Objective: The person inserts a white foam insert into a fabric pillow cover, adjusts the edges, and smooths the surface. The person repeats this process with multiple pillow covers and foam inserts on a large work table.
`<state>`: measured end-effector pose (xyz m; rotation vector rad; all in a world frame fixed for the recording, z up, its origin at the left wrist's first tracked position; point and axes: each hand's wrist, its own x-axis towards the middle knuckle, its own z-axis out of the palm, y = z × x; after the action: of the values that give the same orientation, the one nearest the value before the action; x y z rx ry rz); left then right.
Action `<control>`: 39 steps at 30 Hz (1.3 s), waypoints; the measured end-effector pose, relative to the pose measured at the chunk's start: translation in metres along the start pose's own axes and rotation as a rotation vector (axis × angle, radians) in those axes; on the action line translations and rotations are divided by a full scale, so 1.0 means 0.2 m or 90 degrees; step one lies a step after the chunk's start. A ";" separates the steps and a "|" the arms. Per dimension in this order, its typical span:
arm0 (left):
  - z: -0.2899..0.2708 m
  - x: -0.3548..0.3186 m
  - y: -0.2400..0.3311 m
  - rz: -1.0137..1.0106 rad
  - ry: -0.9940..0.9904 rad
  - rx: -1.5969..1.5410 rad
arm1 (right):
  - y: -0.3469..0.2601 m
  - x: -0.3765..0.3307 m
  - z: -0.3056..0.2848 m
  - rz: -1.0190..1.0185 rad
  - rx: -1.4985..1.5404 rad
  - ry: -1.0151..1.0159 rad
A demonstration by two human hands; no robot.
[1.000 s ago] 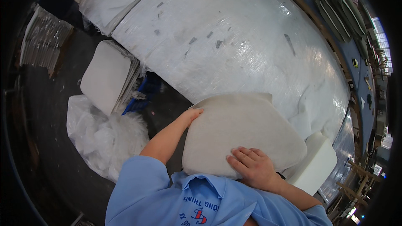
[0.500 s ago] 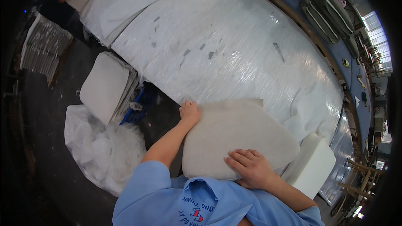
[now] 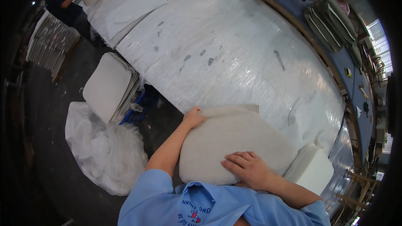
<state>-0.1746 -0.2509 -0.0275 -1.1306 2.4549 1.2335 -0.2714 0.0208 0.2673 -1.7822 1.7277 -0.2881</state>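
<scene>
A beige fabric-covered seat cushion (image 3: 234, 142) lies in front of my chest, partly over the near edge of a plastic-wrapped table. Its far edge carries a loose-looking flap of cloth. My left hand (image 3: 194, 118) is closed on the cushion's far left edge, fingers on top. My right hand (image 3: 248, 169) lies on the cushion's near part with fingers stretched over the fabric; its thumb is partly hidden by the near edge. Just right of the cushion leans a thick white foam pad (image 3: 314, 169).
The wrapped tabletop (image 3: 226, 58) spreads ahead. On the left stand a stack of pale cushion pieces (image 3: 106, 86) on something blue and a clear plastic bag (image 3: 104, 155). A co-worker (image 3: 67, 10) handles a pale panel at the far left. Dark green cushions (image 3: 331, 21) are piled at the far right.
My left hand has shifted slightly right and nearer along the cushion's edge. The cushion has tilted a little and moved slightly nearer. My right hand stays on it.
</scene>
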 end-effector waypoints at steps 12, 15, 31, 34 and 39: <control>0.03 0.00 0.14 0.148 -0.011 -0.009 | 1.14 0.81 0.33 0.220 0.124 -0.068; 0.02 -0.01 0.09 0.156 0.003 -0.022 | 1.09 1.14 0.45 0.272 0.150 -0.174; 0.07 0.11 0.23 -0.073 -0.166 0.139 | 1.37 0.78 0.46 0.602 0.182 -0.119; 0.10 0.14 0.30 -0.100 -0.136 0.154 | 1.39 0.71 0.55 0.552 0.107 0.047; 0.13 0.17 0.35 -0.031 -0.060 0.192 | 1.38 0.66 0.54 0.553 0.172 0.174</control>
<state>-0.2509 -0.2251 -0.0170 -1.0177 2.4216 0.8439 -0.4221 -0.0574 -0.0094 -0.7116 2.3401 -0.3654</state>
